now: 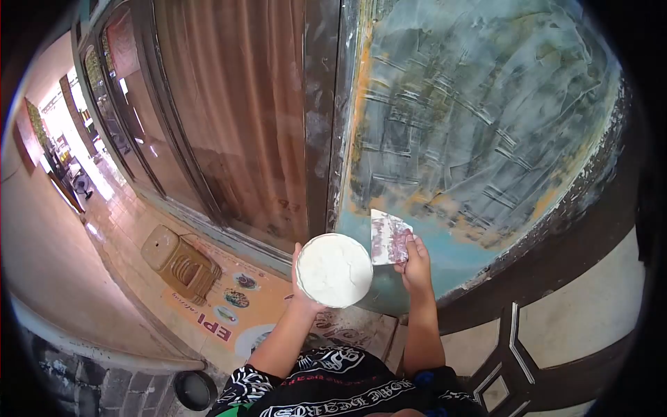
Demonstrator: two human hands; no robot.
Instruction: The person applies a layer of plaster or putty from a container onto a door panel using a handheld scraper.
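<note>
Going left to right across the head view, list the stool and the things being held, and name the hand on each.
Stool → round container of white paste, in the left hand → scraper, in the right hand.

The round, white-filled container (334, 270) is hiding most of your left hand (306, 299); your left forearm (283, 338) is partly covering the orange printed banner (262, 300). Your white-lettered black shirt (333, 386) is running off the bottom edge.
</note>
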